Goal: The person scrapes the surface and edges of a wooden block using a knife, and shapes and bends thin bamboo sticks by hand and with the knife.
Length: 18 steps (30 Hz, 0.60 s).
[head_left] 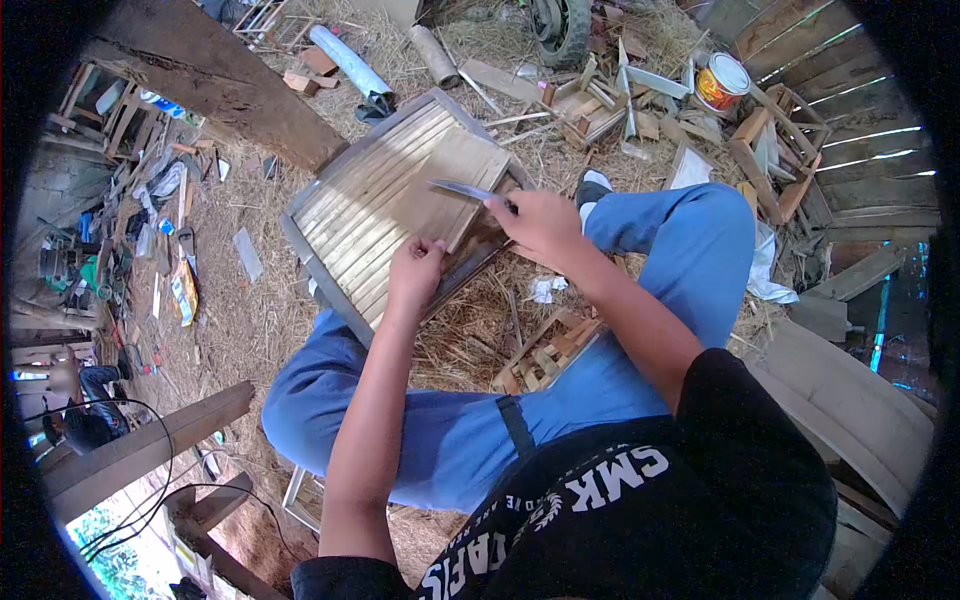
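Note:
My right hand (543, 228) is closed round the handle of a knife (462, 189), its blade pointing left over a thin wooden board (440, 212). My left hand (416, 268) has its fingers pinched at the near edge of that board. Beneath the board lies a slatted wooden panel (355, 225) with a grey frame, tilted in front of my knees. From this angle I cannot tell whether the blade touches the wood.
A thick wooden post (230, 80) rises beside the panel. Small wood pieces (550, 355) lie between my legs. Straw covers the ground. Farther off are a paint bucket (722, 80), a wheel (560, 30), a wooden crate (775, 155) and another person (85, 405).

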Tool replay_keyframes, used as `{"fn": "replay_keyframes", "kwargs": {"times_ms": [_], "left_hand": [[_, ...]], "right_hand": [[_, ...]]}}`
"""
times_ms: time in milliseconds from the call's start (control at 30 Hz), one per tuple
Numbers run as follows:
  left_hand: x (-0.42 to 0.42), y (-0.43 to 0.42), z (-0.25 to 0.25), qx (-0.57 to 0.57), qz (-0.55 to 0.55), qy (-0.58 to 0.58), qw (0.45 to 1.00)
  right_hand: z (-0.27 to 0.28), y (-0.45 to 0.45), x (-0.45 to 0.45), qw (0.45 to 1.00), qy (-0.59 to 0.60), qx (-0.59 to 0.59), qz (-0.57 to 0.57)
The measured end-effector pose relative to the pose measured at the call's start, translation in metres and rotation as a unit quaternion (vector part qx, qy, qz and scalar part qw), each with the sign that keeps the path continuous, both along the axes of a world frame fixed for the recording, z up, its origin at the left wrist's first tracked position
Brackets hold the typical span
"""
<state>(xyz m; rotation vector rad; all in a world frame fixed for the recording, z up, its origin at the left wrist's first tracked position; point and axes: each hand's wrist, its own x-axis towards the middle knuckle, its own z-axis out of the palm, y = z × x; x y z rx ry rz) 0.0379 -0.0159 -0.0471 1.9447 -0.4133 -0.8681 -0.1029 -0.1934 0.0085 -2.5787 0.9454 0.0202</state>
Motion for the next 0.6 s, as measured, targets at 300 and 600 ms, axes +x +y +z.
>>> {"fn": "replay_keyframes", "kwargs": {"times_ms": [300,600], "left_hand": [[0.001,0.003,-0.002,0.003,-0.001,-0.022,1.0],[-0.001,0.002,0.005,0.005,-0.001,-0.018,1.0]], "right_hand": [[-0.007,-0.004,-0.003,0.999,-0.039,0.004,-0.01],[-0.012,-0.001,-0.001,1.0,0.0,-0.03,-0.008]]}}
